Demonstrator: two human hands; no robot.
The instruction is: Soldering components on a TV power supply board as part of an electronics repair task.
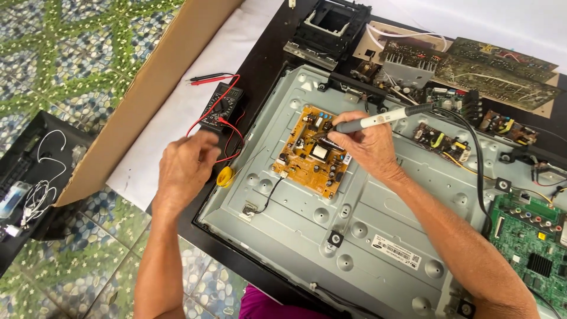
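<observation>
The floor point(65, 53) is covered with glossy tiles patterned in blue-grey pebbles crossed by green diagonal bands, and daylight is reflected softly off them. A long brown cardboard sheet point(147, 88) is laid slantwise across the tiles, with a white sheet point(177, 118) spread beside it toward the upper right. At the left edge, a black tray point(35, 177) holding tangled white cables is set on the floor.

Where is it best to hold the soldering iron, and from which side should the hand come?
Probably by the grey handle of the soldering iron, back from its tip, from the near side as the right hand does: the tip points left onto the yellow circuit board, and the cable leaves at right.
</observation>
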